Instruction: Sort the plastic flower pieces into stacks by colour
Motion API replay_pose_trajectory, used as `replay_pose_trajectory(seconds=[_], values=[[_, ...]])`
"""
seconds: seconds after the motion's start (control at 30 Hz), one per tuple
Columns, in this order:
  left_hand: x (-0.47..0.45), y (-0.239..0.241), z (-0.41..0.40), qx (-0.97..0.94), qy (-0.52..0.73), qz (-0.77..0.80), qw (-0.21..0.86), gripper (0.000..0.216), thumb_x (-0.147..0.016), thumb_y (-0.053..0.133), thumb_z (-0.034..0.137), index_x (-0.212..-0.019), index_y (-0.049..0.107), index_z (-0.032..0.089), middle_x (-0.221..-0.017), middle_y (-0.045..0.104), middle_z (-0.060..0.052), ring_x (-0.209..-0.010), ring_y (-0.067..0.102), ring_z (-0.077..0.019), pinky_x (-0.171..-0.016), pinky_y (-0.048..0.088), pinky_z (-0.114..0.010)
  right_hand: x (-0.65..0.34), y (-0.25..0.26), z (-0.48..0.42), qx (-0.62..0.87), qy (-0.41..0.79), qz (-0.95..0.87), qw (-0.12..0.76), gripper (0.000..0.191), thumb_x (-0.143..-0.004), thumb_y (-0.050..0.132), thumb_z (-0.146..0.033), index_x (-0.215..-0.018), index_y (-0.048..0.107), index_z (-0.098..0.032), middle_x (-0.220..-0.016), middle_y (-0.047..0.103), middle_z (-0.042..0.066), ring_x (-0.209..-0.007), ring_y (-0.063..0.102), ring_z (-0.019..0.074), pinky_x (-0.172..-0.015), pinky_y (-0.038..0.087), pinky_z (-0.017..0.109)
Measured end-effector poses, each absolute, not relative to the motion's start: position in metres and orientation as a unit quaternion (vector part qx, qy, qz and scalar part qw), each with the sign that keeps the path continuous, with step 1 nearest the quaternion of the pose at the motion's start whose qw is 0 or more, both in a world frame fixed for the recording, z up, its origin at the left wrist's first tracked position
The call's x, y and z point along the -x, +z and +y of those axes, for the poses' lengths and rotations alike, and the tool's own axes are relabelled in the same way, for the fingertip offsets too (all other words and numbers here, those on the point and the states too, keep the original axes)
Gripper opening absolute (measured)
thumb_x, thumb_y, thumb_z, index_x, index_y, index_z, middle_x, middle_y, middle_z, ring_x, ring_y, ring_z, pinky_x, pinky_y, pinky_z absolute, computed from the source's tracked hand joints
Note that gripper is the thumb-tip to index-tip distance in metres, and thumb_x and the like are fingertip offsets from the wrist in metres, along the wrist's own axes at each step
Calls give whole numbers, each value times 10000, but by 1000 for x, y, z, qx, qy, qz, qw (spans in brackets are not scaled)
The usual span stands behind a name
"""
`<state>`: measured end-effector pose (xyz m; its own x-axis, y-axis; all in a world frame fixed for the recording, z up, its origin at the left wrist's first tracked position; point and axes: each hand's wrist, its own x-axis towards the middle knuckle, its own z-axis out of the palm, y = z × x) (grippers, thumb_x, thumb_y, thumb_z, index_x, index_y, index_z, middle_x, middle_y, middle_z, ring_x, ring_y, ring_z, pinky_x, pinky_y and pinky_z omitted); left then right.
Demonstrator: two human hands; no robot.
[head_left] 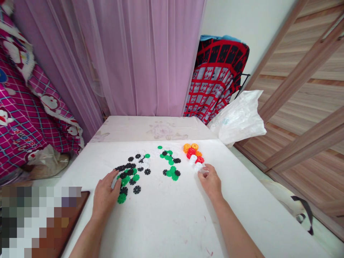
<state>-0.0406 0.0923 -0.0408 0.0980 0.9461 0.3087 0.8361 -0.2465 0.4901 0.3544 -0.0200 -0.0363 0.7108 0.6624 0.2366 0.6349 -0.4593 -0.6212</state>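
Small notched plastic discs lie on a white table (pixel 172 215). A scatter of black and green discs (pixel 130 175) sits at the left, and my left hand (pixel 105 195) rests flat beside it, fingers stretched out and touching the nearest pieces. A green cluster with black and white pieces (pixel 171 165) lies in the middle. At the right stands a joined group of orange, red and white discs (pixel 194 154). My right hand (pixel 210 181) is just below it, fingers pinched on a white disc (pixel 202 171).
A pink curtain (pixel 139 57) hangs behind the table. A red and black checked cloth (pixel 217 79) and a white plastic bag (pixel 239 118) sit at the back right. Pink patterned bedding (pixel 24 104) is at the left, a brown board (pixel 72 218) at the table's left edge.
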Motion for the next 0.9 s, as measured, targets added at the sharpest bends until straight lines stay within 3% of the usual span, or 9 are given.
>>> replay_pose_trajectory(seconds=[0.07,0.13,0.4,0.9], values=[[42,-42,93,-737,291,603,92,485,-903,365,442,-1230,618,188,-1337,617,-121,-1237,566,-298,-1104,349,-556,-352,-43,-30,841,-10,-407,356,324,-762,476,-290,-1019,629,-164,-947,669,57,-683,608,159,-721,483,301],[43,-43,94,-739,293,600,88,487,-901,366,448,-1226,621,190,-1330,622,-121,-1230,570,-298,-1093,367,-547,-349,-49,-38,819,-45,-466,332,288,-792,432,-261,-921,677,-183,-931,662,60,-753,619,167,-744,476,289],[43,-43,95,-739,302,596,82,503,-895,363,457,-1222,628,181,-1311,635,-121,-1220,577,-290,-1064,414,-498,-348,-51,-31,822,-98,-521,209,349,-868,433,-165,-1021,746,-189,-941,664,69,-811,618,168,-719,442,259],[42,-44,94,-738,297,600,84,488,-895,373,444,-1227,622,190,-1319,630,-123,-1231,571,-296,-1096,366,-542,-353,-43,-24,843,-74,-504,174,323,-875,488,-144,-1067,735,-223,-975,660,45,-782,615,135,-666,417,232]])
